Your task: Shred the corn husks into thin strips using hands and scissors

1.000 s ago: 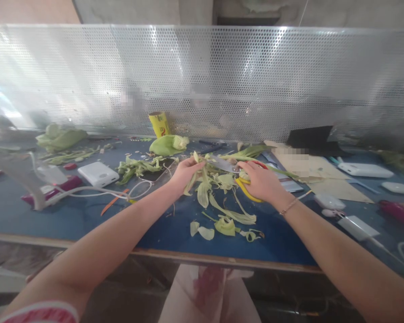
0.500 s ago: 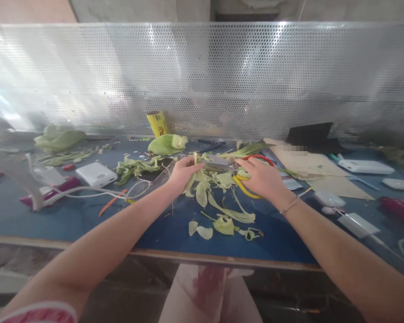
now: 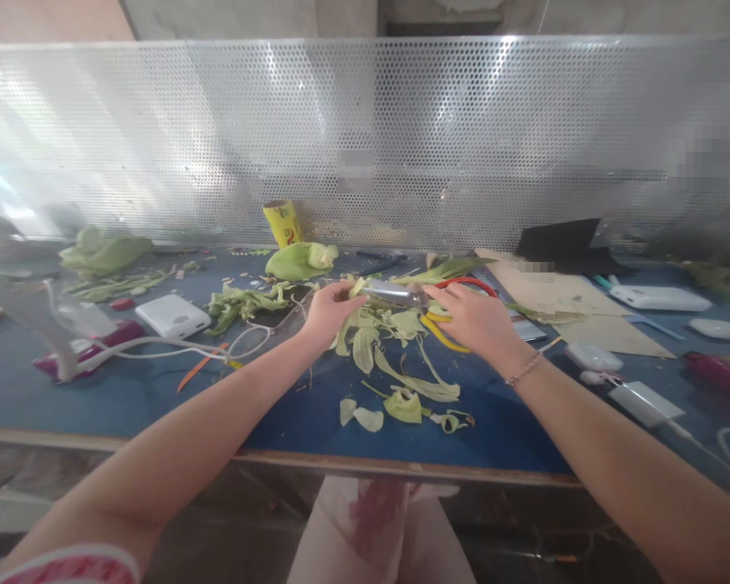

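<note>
My right hand (image 3: 471,320) is wrapped round a pair of scissors (image 3: 395,293) with red and yellow handles. Their metal blades point left toward my left hand (image 3: 332,312). Between the fingertips of that hand is a small piece of pale green leaf (image 3: 357,286), close to the blade tips. Cut leaf pieces (image 3: 365,345) lie in a loose pile beneath both hands, and several more scraps (image 3: 405,405) are scattered nearer the table's front edge. Beyond my left hand rests a green leafy head (image 3: 298,261).
A yellow cardboard tube (image 3: 283,225) stands against the perforated metal screen (image 3: 219,146). White power bank (image 3: 173,315), cables and an orange strip (image 3: 200,369) lie left. Shredded leaves (image 3: 246,304) sit by a dark phone-like slab. Brown card sheets (image 3: 614,337) and white devices lie right.
The scissor blades have turned slightly and now look narrower and shinier, close against the leaf piece. Both hands stay nearly in place, and the scraps have not moved.
</note>
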`<state>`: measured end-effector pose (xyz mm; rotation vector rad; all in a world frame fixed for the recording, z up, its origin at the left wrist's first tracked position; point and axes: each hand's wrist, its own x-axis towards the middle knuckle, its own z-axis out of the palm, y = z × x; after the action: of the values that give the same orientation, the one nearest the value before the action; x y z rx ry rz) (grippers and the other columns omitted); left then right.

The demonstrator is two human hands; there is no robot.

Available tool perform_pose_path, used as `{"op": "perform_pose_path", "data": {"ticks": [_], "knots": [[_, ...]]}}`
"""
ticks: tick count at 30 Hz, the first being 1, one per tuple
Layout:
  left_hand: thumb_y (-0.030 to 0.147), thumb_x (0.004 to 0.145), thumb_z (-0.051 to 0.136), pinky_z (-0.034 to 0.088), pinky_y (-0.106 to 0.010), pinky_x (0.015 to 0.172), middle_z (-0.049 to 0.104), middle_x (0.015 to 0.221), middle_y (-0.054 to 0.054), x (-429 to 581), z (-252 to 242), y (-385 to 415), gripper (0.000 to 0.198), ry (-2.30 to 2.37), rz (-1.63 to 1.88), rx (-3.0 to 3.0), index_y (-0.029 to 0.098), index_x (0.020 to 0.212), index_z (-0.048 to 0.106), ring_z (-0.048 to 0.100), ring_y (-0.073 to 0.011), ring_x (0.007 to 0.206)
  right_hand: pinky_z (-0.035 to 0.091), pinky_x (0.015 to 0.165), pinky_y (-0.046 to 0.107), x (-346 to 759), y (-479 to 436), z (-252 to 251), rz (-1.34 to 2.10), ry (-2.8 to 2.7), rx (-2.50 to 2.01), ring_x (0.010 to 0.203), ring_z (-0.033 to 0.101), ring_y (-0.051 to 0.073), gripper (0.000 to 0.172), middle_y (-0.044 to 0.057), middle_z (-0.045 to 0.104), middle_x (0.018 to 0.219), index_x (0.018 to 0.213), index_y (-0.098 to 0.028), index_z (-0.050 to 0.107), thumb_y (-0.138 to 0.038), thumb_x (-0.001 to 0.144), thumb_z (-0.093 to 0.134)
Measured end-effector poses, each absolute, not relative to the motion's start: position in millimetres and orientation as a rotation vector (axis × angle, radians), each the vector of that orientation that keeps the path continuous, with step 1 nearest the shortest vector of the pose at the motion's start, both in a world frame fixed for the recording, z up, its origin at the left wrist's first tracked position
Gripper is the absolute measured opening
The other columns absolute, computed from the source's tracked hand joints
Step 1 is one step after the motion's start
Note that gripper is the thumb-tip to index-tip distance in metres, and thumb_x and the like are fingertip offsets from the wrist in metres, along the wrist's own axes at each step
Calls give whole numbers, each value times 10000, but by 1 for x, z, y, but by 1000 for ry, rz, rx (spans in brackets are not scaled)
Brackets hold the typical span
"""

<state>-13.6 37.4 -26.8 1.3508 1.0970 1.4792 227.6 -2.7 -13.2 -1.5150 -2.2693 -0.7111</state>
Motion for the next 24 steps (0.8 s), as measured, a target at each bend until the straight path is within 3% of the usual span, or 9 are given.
{"op": "perform_pose_path", "data": {"ticks": [9,18,24], "knots": [[346,553,763,398,-235,642,621,724,-9,-18,-33,40,399,1206,1494,1547,148,892,695,505,-102,639,268,495,266,228,-2,-15,-714,-2302,-1480,723,575,176,487,71,637,1037,1325,-255,450,-401,861,444],[336,532,779,420,-249,673,649,755,-23,-17,-34,43,410,1165,1476,1467,138,881,694,536,-109,666,365,576,267,227,0,-14,-580,-2317,-1492,856,605,199,438,55,661,1071,1232,-249,535,-429,841,459],[328,499,797,438,-275,672,660,739,-37,-12,-25,36,374,1131,1420,1308,127,793,684,562,-126,660,372,577,271,226,0,-15,-516,-2350,-1483,814,615,199,417,53,654,1097,1210,-248,532,-429,846,440]]}}
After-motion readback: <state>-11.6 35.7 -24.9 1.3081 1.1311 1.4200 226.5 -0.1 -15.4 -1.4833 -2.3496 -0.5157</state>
